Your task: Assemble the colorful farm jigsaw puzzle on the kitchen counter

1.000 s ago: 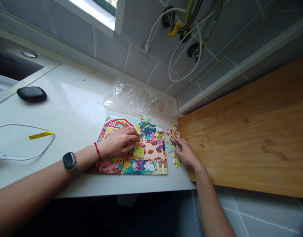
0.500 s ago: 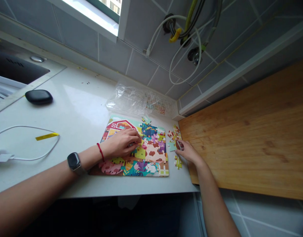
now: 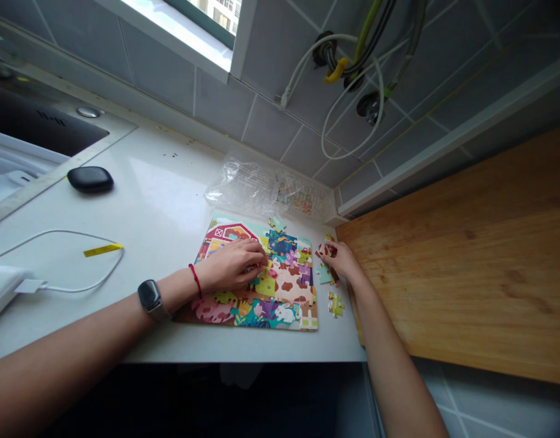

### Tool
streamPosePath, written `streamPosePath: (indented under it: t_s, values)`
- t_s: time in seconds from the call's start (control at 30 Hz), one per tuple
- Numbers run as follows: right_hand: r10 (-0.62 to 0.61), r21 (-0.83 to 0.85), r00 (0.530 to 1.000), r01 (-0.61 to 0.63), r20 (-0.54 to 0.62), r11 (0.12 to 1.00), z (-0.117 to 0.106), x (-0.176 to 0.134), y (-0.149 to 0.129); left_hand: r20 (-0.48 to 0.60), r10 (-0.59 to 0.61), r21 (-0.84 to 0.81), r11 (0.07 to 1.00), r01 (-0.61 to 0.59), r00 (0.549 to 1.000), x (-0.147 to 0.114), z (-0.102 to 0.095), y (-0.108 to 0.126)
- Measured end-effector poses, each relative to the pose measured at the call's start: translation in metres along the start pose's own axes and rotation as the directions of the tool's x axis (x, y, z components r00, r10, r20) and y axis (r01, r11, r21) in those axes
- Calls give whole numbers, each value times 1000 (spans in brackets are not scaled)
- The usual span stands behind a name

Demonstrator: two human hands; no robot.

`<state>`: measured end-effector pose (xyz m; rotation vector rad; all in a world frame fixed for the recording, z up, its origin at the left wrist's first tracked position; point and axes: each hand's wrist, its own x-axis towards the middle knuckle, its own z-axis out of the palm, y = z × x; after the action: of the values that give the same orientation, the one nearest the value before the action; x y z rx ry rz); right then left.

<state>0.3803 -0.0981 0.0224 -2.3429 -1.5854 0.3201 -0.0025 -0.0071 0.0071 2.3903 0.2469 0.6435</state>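
A farm-scene jigsaw puzzle (image 3: pixel 293 291), largely assembled with a barn, a cow and a rabbit, lies flat on the counter. My left hand (image 3: pixel 237 263) rests over its middle with the fingers curled down; what is under or between them is hidden. Off the puzzle's right edge, my right hand (image 3: pixel 343 259) has thumb and fingers closed at a brown-and-white puzzle piece (image 3: pixel 323 250) among loose ones. Just below that hand is a pale green puzzle piece (image 3: pixel 324 274), and nearer the front edge a yellow-green puzzle piece (image 3: pixel 335 304). Another loose piece (image 3: pixel 277 225) overlaps the puzzle's top edge.
Crinkled clear plastic packaging (image 3: pixel 243 185) lies behind the puzzle by the tiled wall. A wooden board (image 3: pixel 462 255) borders the right side. Leftward are a black case (image 3: pixel 91 179), a white cable (image 3: pixel 83 289) with a yellow tag, and a sink (image 3: pixel 42 125).
My right hand has moved from the pale green piece to the brown-and-white piece farther back. My left hand stays on the puzzle. The whole view has shifted slightly.
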Motion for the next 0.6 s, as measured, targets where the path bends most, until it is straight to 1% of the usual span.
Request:
streamPosePath:
  t_s: [0.2,0.3,0.37,0.43,0.53,0.6]
  values:
    - [-37,151,996,49,-84,987,-10,-19,-7,-13,0,-4,1000,0,1000,0,0,1]
    - [-20,272,997,37,-68,962,-15,-31,-12,-18,6,-6,1000,-7,1000,0,0,-1]
    - [-5,394,1000,4,2,919,-17,-40,-16,-17,12,-3,1000,-12,1000,0,1,-1]
    - [-21,476,994,-33,107,879,-16,-47,-22,-17,12,3,1000,-12,1000,0,1,-2]
    - [-89,467,965,-38,246,883,-8,-53,-32,-15,7,4,1000,-7,1000,0,1,-1]
    - [-115,435,954,-17,275,900,-2,-55,-38,-16,7,-2,1000,-7,1000,0,1,-1]
